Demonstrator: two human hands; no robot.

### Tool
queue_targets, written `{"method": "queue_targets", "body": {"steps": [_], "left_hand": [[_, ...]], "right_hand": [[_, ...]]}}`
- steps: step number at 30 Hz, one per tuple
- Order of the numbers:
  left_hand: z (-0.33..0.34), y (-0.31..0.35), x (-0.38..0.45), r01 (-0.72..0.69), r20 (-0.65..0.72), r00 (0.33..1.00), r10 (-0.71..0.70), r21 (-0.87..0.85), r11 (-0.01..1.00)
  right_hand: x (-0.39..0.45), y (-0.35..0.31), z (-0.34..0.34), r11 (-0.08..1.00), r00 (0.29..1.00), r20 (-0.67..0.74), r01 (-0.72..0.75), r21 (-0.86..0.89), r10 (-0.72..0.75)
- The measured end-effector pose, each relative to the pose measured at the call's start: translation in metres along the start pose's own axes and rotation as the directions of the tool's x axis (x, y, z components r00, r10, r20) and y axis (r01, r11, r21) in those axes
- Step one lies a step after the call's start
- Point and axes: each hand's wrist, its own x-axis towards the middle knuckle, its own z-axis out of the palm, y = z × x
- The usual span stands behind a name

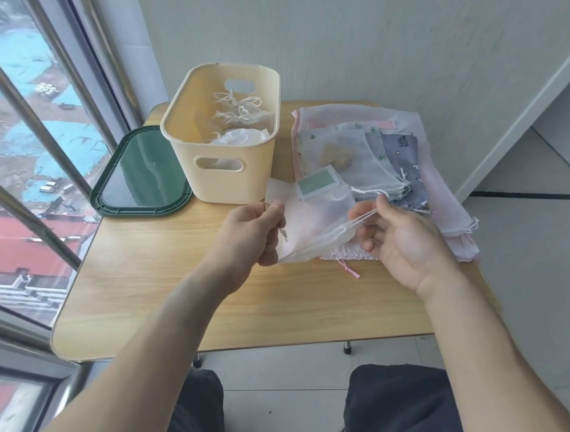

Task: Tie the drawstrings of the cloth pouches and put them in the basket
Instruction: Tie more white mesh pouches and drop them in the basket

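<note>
A white sheer pouch (314, 220) with a green label hangs above the wooden table (166, 286), between my hands. My left hand (254, 232) grips its left edge. My right hand (404, 237) pinches the pouch's white drawstring (362, 219) between thumb and fingers, the string pulled taut to the right. A cream plastic basket (219, 176) stands behind, holding several tied white pouches (242, 120). A pile of untied pouches (367, 151), white, grey and pink, lies at the right of the table.
A dark green tray (104, 196) lies left of the basket, by the window. A wall stands right behind the table. A pink pouch with a pink cord (346, 257) lies under my right hand. My knees show below the table's front edge.
</note>
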Motion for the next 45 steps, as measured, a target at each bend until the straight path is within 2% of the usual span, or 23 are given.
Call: {"method": "queue_targets", "body": {"steps": [2, 8, 12, 14, 16, 20, 22, 26, 29, 31, 32, 34, 36, 37, 38, 40, 41, 45], "left_hand": [[-0.001, 0.002, 0.000, -0.019, -0.020, 1.000, 0.020, 0.034, 0.999], [-0.006, 0.004, -0.001, -0.074, -0.062, 0.993, 0.100, 0.323, 0.943], [-0.008, 0.009, -0.002, -0.067, -0.006, 0.997, 0.073, 0.336, 0.940], [-0.007, 0.010, -0.003, -0.057, 0.016, 0.998, 0.055, 0.346, 0.936], [-0.005, 0.010, -0.004, -0.052, 0.032, 0.999, 0.043, 0.381, 0.923], [-0.005, 0.013, -0.006, -0.083, 0.032, 0.997, 0.077, 0.468, 0.880], [-0.010, 0.016, -0.005, -0.104, 0.005, 0.994, 0.114, 0.449, 0.888], [-0.012, 0.018, -0.001, -0.205, -0.149, 0.949, 0.278, 0.376, 0.904], [-0.003, 0.013, -0.004, -0.315, -0.183, 0.895, 0.407, 0.386, 0.867], [0.005, 0.009, -0.005, -0.354, -0.169, 0.893, 0.417, 0.307, 0.883], [0.008, 0.007, -0.004, -0.358, -0.158, 0.902, 0.402, 0.250, 0.900], [0.014, 0.007, -0.002, -0.338, -0.112, 0.929, 0.352, 0.130, 0.932], [0.020, 0.005, -0.001, -0.333, -0.044, 0.940, 0.338, 0.090, 0.939], [0.022, 0.002, -0.001, -0.345, -0.010, 0.937, 0.349, 0.125, 0.930], [0.023, 0.000, 0.000, -0.363, 0.017, 0.930, 0.366, 0.185, 0.913], [0.024, -0.004, 0.000, -0.388, 0.063, 0.919, 0.389, 0.310, 0.868], [0.023, -0.005, -0.001, -0.397, 0.087, 0.915, 0.394, 0.364, 0.843], [0.019, -0.004, -0.001, -0.427, 0.189, 0.902, 0.388, 0.521, 0.739]], "right_hand": [[0.000, -0.001, -0.001, 0.998, 0.999, -0.052, -0.009, 0.068, 0.012], [-0.002, -0.010, -0.005, 0.953, 0.981, -0.155, -0.064, 0.296, 0.114], [-0.003, -0.017, -0.007, 0.825, 0.981, -0.129, -0.046, 0.564, 0.144], [-0.003, -0.020, -0.006, 0.790, 0.990, -0.080, -0.046, 0.611, 0.120], [-0.004, -0.022, -0.006, 0.844, 0.997, -0.022, -0.051, 0.534, 0.075], [-0.006, -0.023, -0.010, 0.991, 0.999, 0.048, 0.010, 0.134, -0.016], [-0.010, -0.025, -0.011, 0.998, 0.995, 0.097, 0.026, -0.049, -0.022], [-0.018, -0.026, -0.013, 0.967, 0.960, 0.265, -0.020, -0.253, 0.089], [-0.024, -0.026, -0.014, 0.934, 0.927, 0.346, -0.013, -0.356, 0.145], [-0.030, -0.028, -0.016, 0.932, 0.897, 0.418, 0.019, -0.362, 0.144], [-0.032, -0.030, -0.016, 0.952, 0.880, 0.462, 0.044, -0.302, 0.106], [-0.038, -0.035, -0.011, 0.986, 0.859, 0.507, 0.144, -0.089, -0.080], [-0.041, -0.039, -0.001, 0.951, 0.836, 0.456, 0.291, 0.104, -0.305], [-0.041, -0.039, 0.005, 0.913, 0.809, 0.423, 0.376, 0.159, -0.407], [-0.039, -0.038, 0.009, 0.860, 0.771, 0.386, 0.486, 0.158, -0.506], [-0.033, -0.030, 0.014, 0.715, 0.694, 0.327, 0.695, -0.072, -0.642], [-0.028, -0.025, 0.014, 0.656, 0.691, 0.325, 0.720, -0.225, -0.646], [-0.010, 0.001, 0.019, 0.587, 0.859, 0.322, 0.508, -0.630, -0.398]]}}
